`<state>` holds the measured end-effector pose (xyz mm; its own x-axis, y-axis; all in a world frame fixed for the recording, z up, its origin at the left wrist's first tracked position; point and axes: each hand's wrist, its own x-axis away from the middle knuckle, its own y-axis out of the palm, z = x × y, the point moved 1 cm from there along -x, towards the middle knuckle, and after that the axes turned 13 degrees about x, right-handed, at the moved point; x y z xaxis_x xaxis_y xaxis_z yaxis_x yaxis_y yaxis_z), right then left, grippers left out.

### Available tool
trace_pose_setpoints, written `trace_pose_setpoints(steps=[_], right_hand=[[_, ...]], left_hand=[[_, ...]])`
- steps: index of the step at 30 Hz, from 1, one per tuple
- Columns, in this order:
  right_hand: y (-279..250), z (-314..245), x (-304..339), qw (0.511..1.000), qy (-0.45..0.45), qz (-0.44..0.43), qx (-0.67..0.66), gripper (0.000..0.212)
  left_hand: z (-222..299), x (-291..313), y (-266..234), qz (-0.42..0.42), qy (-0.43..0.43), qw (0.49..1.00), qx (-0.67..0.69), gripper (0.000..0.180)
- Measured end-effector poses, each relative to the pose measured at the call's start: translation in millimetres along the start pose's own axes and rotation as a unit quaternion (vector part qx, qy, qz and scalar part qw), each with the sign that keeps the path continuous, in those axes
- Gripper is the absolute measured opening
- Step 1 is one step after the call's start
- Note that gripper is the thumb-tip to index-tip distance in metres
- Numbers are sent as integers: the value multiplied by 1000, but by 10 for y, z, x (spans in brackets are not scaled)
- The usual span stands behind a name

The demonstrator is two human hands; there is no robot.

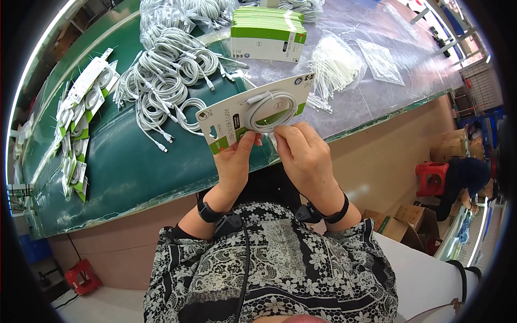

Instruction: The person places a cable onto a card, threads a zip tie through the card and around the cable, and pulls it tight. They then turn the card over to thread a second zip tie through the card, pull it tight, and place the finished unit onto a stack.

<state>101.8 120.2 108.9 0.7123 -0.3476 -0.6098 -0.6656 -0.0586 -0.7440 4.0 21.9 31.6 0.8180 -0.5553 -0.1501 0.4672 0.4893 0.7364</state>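
My left hand (232,166) grips the lower left edge of a white and green cardboard packaging card (222,119), thumb in front. Held up above the table's near edge, the card tilts upward to the right. Against its front lies a coiled white cable (251,116) with a plug end showing at the upper left of the coil. The fingers of my right hand (307,160) are closed in a pinch at the card's lower edge, just below the coil. Whatever is between those fingertips is too small or hidden to name.
Coiled white cables (161,89) pile up behind the card's left side. Farther back stands a stack of cards (264,47); white cable ties (335,64) and a clear bag (380,62) lie right. Carded cables (75,132) lie left. A person (458,180) sits far right.
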Motion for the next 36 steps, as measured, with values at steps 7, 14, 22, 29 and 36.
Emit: trace_pose_setpoints(steps=[7,14,22,29,36], right_hand=[[-2,17,3,1000,2,10,14,17],[-6,10,15,1000,3,-4,11,17],[-41,-8,60,998,12,-1,-69,18],[1,53,126,993,49,15,-110,17],[-163,350,205,970,61,78,-224,30]], left_hand=[[-16,-2,-24,-1,-4,1000,-8,16],[-7,18,1,-14,19,999,-28,16],[121,-4,46,-119,174,961,-177,25],[211,25,53,-219,232,906,-278,30],[15,58,-202,20,-143,976,160,21]])
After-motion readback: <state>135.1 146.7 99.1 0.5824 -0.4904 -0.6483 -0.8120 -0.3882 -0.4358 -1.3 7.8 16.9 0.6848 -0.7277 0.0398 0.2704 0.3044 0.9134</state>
